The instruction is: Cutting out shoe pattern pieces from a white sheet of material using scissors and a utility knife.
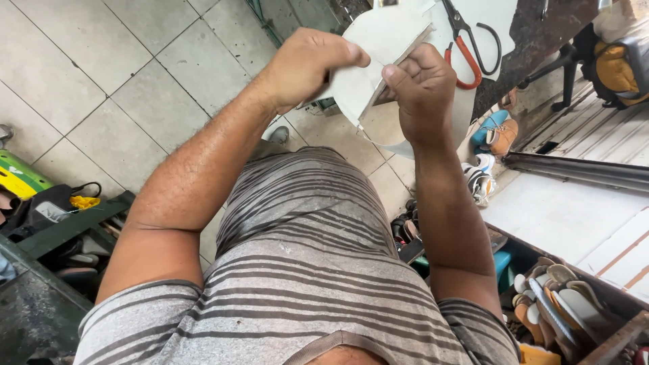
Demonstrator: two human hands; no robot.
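Both my hands are raised in front of my chest, holding a thin white sheet point(378, 40) with a rounded top edge. My left hand point(304, 64) pinches its left side with the thumb on top. My right hand point(422, 88) grips the sheet's lower right part, where a folded or cut strip point(395, 67) runs diagonally. Whether the right hand also holds a small blade is hidden by the fingers. Red-handled scissors point(470, 44) lie on a white surface just beyond the sheet.
A grey tiled floor point(101, 81) lies below. Shoes point(497, 132) sit on the floor at right, and a wooden box point(608, 334) with several shoe soles is at lower right. A dark bag point(47, 209) and green shelf point(67, 230) are at left.
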